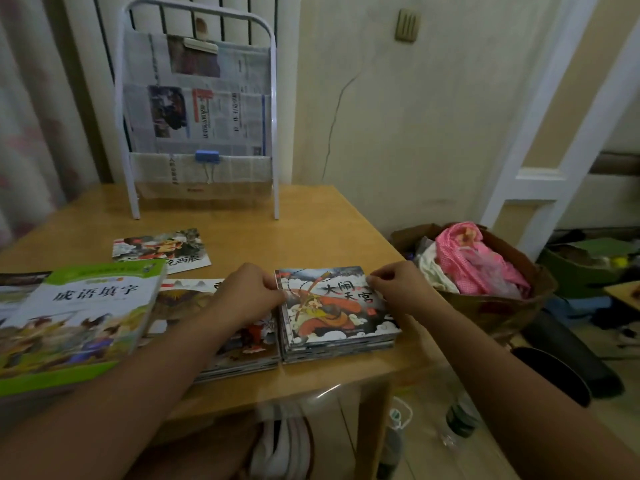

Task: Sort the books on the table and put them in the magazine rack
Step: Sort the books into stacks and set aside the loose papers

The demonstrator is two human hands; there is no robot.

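While your left hand (pixel 251 292) and right hand (pixel 398 289) pinch the side edges of the top picture book (pixel 336 303), titled 大闹天宫, on its stack at the table (pixel 311 230) front, the magazine rack (pixel 199 109) stands behind, holding newspapers. Your left forearm hides a second stack (pixel 242 344). Leftward lies a green book (pixel 79 323) reading 成语填字.

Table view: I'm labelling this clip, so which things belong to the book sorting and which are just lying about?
Job: book stack held by both hands, left and right; green book; loose booklet; magazine rack.
Lying about: clothes basket; shoes.
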